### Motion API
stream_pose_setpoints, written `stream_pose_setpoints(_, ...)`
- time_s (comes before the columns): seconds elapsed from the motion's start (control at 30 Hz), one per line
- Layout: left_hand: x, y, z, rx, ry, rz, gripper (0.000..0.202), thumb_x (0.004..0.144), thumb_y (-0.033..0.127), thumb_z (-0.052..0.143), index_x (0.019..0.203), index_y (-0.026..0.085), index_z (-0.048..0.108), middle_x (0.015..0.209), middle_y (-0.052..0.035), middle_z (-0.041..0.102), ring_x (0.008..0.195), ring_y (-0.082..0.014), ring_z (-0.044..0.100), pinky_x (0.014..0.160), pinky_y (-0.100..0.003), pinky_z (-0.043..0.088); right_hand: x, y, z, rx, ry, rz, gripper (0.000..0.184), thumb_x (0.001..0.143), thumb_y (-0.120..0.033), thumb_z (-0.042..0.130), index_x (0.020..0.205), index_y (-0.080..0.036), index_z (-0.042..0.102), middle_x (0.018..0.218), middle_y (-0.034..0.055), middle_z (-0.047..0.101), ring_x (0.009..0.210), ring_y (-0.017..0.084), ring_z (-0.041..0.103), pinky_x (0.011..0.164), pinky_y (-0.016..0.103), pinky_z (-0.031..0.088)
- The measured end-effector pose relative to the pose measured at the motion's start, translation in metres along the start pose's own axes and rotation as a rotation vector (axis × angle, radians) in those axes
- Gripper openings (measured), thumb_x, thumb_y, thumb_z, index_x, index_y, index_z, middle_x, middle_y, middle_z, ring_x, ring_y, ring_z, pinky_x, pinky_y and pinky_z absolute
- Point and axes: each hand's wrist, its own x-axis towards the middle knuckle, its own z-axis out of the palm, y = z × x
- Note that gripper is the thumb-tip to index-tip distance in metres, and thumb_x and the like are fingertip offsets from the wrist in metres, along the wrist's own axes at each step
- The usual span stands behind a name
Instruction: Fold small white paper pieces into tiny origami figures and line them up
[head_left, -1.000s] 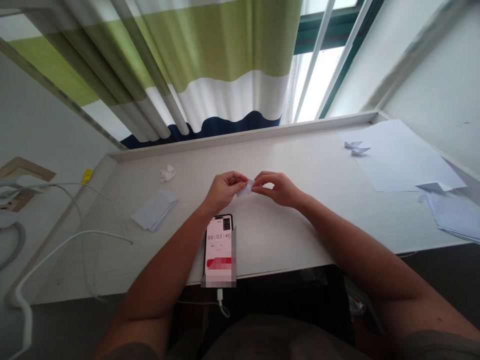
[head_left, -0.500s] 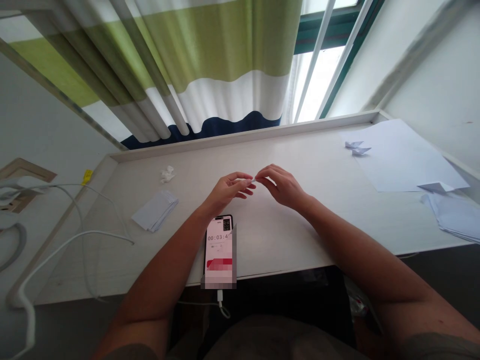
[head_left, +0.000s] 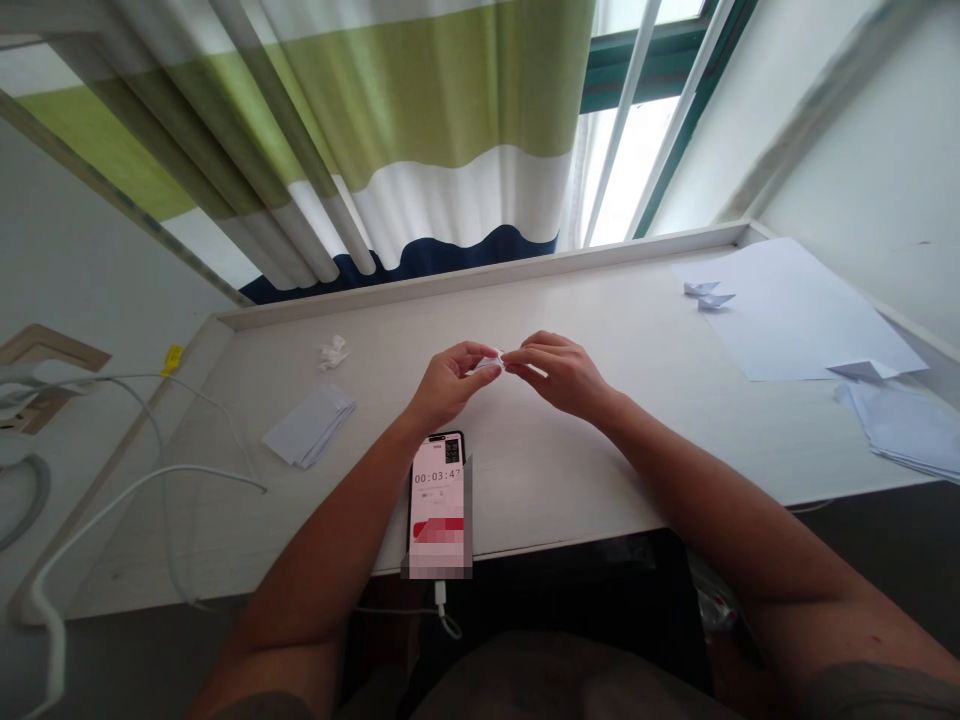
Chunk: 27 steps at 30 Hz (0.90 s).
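Between my two hands, over the middle of the white desk, is a small folded piece of white paper. My left hand pinches it between thumb and fingers from the left. From the right, the fingertips of my right hand close on its other end. Much of the paper is covered by my fingers, so its full shape is hidden. A phone showing a running timer lies below my left wrist, at the desk's front edge.
Two small folded paper figures rest by a large white sheet at the right. A paper stack lies nearer. On the left are more paper slips, a crumpled tissue and white cables.
My left fingers have closed in around the paper, and more of it shows between my hands. My right fingertips have shifted slightly left.
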Motion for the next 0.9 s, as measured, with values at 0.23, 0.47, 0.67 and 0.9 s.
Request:
stream_pose_setpoints(0.23,-0.0018,-0.0006,-0.0014,0.02,0.01,-0.014,0.035,0.081,0.045,0.093,0.1,0.018,0.079,0.104,-0.0094,0.083,0.097,-0.0205,0.075,0.087,-0.034,0.057,0.0002,0.0009,-0.0011,0.056,0.028,0.059,0.011,0.105,-0.033,0.071,0.105,-0.028,0.081,0.098,0.0069,0.083,0.093,0.028,0.071,0.085,0.045,0.059)
stream_pose_setpoints(0.47,-0.0015,-0.0036,-0.004,0.032,-0.017,-0.021,0.031,0.082,0.04,0.091,0.1,0.017,0.079,0.102,-0.0091,0.083,0.094,-0.0207,0.078,0.089,-0.037,0.059,-0.0005,-0.0001,-0.0006,0.102,0.023,0.1,0.008,0.102,-0.033,0.075,0.101,-0.028,0.081,0.097,0.0064,0.082,0.094,0.028,0.071,0.086,0.045,0.059)
stream_pose_setpoints(0.67,-0.0008,-0.0055,-0.0022,-0.021,0.031,-0.042,0.031,0.081,0.037,0.093,0.099,0.016,0.08,0.099,-0.01,0.084,0.093,-0.0209,0.08,0.091,-0.038,0.061,0.0009,-0.0008,-0.0015,0.193,0.008,0.091,0.008,0.101,-0.033,0.076,0.1,-0.028,0.081,0.098,0.0058,0.082,0.094,0.027,0.071,0.087,0.045,0.058)
stream_pose_setpoints(0.9,-0.0012,-0.0081,-0.0018,-0.012,0.041,-0.065,0.033,0.081,0.037,0.093,0.101,0.014,0.081,0.098,-0.0109,0.085,0.095,-0.0234,0.082,0.097,-0.042,0.062,0.0005,0.0005,-0.003,0.277,0.011,0.2,0.007,0.098,-0.033,0.077,0.098,-0.028,0.082,0.096,0.0049,0.08,0.093,0.025,0.072,0.089,0.044,0.059)
